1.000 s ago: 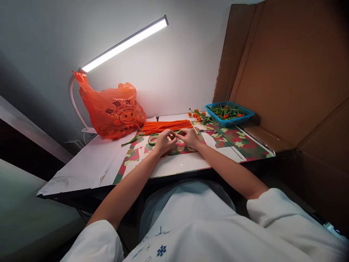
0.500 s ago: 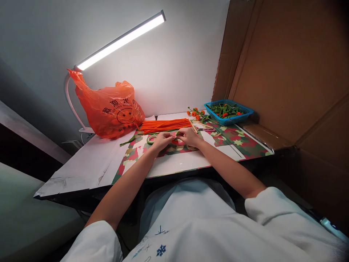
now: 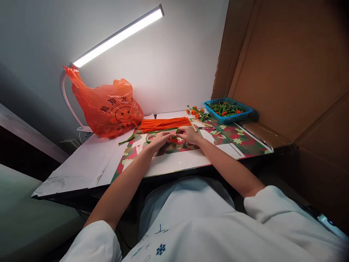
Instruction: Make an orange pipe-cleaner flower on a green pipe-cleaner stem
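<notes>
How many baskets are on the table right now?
1: the blue basket at the far right corner of the table, beside the cardboard wall. Another could sit hidden behind the orange bag.

green piece (image 3: 177,130) too small, cardboard (image 3: 286,65) cropped

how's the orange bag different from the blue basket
The bag is orange, soft and crumpled, and stands tall; the basket is blue, stiff and low. The bag sits far left by the lamp; the basket far right by the cardboard. The bag hides its contents; the open basket shows green and orange pieces. Both rest at the back of the table.
</notes>
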Available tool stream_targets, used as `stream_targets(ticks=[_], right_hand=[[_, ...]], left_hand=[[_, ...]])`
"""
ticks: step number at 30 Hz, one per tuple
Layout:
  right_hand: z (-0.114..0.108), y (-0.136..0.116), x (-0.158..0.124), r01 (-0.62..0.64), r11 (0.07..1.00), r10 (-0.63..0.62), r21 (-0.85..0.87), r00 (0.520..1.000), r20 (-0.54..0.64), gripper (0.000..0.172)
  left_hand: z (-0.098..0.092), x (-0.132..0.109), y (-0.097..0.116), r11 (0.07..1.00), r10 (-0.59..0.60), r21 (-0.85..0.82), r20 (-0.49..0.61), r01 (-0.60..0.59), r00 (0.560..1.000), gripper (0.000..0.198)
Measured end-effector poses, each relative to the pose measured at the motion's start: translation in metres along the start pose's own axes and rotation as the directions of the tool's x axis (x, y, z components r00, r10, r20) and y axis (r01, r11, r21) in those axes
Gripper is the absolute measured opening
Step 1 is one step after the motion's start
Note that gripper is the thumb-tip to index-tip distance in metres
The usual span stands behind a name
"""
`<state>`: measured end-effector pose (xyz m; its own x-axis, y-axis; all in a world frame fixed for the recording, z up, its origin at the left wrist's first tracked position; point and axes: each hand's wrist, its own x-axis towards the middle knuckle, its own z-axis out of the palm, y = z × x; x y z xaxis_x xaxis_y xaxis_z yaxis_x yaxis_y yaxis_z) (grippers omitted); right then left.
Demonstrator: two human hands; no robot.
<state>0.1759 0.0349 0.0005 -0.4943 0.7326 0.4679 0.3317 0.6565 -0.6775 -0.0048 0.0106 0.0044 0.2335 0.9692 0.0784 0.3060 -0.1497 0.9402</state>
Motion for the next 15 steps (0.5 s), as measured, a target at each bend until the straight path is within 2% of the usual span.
stream_targets(ticks=[3, 5, 8, 11, 15], right_hand=[[0.0, 0.002, 0.002, -0.06, 0.998, 0.06, -0.001, 0.997, -0.047, 0.033], [0.0, 0.003, 0.002, -0.083, 0.997, 0.083, -0.001, 0.995, -0.058, 0.034], [0.001, 0.002, 0.003, -0.095, 0.995, 0.095, 0.0, 0.993, -0.064, 0.034], [0.002, 0.001, 0.002, -0.09, 0.996, 0.089, -0.006, 0.994, -0.063, 0.032], [0.001, 0.002, 0.002, -0.06, 0.998, 0.061, 0.01, 0.996, -0.058, 0.027]], left_hand=[[0.004, -0.004, 0.004, 0.988, 0.151, 0.045, -0.1, -0.147, 0.983, 0.038], [0.006, -0.006, 0.006, 0.939, 0.307, 0.21, -0.166, -0.271, 0.937, 0.031], [0.01, -0.008, 0.006, 0.811, 0.475, 0.457, -0.152, -0.364, 0.867, 0.019], [0.011, -0.006, 0.004, 0.791, 0.459, 0.504, -0.112, -0.348, 0.881, 0.014], [0.008, -0.002, 0.0, 0.924, 0.283, 0.295, -0.092, -0.245, 0.955, 0.021]])
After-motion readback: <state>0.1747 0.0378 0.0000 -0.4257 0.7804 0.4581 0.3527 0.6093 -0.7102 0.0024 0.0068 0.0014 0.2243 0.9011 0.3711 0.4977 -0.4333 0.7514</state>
